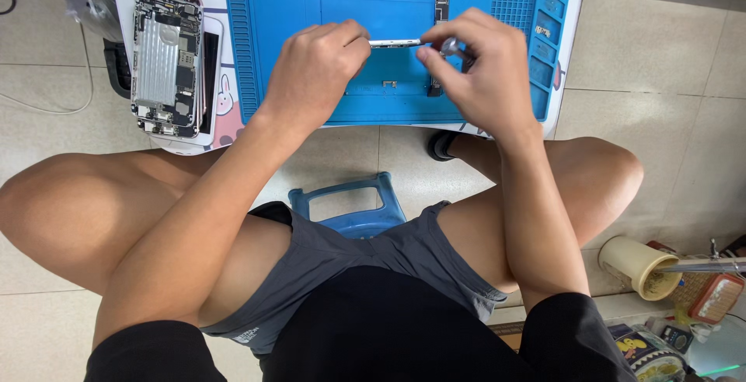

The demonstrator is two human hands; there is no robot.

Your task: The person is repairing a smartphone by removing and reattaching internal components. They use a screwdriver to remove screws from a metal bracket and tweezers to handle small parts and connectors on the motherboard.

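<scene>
Silver strip (395, 42) horizontal between both hands, left-right.

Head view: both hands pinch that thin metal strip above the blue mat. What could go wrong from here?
1. The thin strip, pinched between left hand and right hand, might bend or slip onto the blue mat.
2. The opened phone lies near the table's left edge; an elbow could knock it off.
</scene>
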